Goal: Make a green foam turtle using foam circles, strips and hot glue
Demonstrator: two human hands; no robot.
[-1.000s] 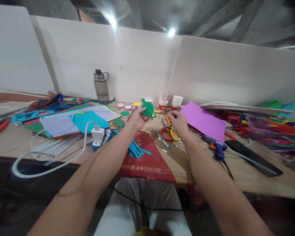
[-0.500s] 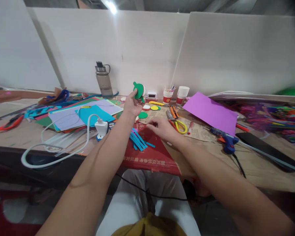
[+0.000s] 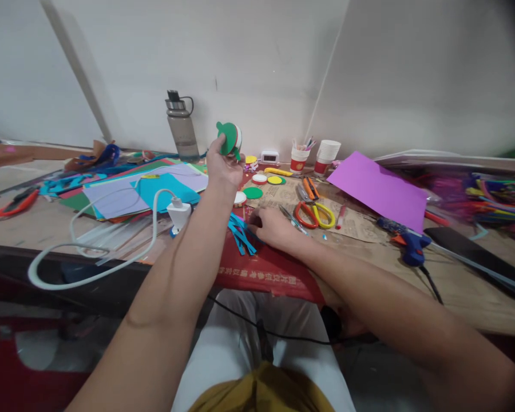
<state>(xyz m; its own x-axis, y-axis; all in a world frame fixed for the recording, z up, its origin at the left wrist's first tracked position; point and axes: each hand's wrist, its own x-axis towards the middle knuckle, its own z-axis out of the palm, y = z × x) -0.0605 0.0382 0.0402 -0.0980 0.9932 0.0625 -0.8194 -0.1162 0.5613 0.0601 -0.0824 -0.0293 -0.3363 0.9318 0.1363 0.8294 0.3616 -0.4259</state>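
Observation:
My left hand [image 3: 224, 165] holds up a round green paper piece [image 3: 228, 139] by its edge; it has small green tabs and a white and red rim behind. Low over the red sheet [image 3: 257, 274], my right hand [image 3: 272, 227] has curled fingers at a bunch of blue paper strips [image 3: 241, 236]. Whether a strip is pinched in the fingertips is hidden. Beyond the hands lie a green disc [image 3: 253, 193], a white disc [image 3: 240, 199], a red-rimmed white disc [image 3: 260, 179] and a yellow disc [image 3: 275, 180].
To the right are scissors [image 3: 315, 216], a utility knife [image 3: 278, 171], pliers [image 3: 308, 189], a purple sheet [image 3: 380, 189] and a blue glue gun [image 3: 412, 246]. Paper cups [image 3: 327, 151] and a bottle [image 3: 182, 129] stand behind. Coloured sheets [image 3: 124, 194] and a charger [image 3: 179, 216] lie left.
My left hand has lifted the green piece slightly up and left. My right hand has shifted left to the blue strips, which are now bunched closer together. The view has tilted down.

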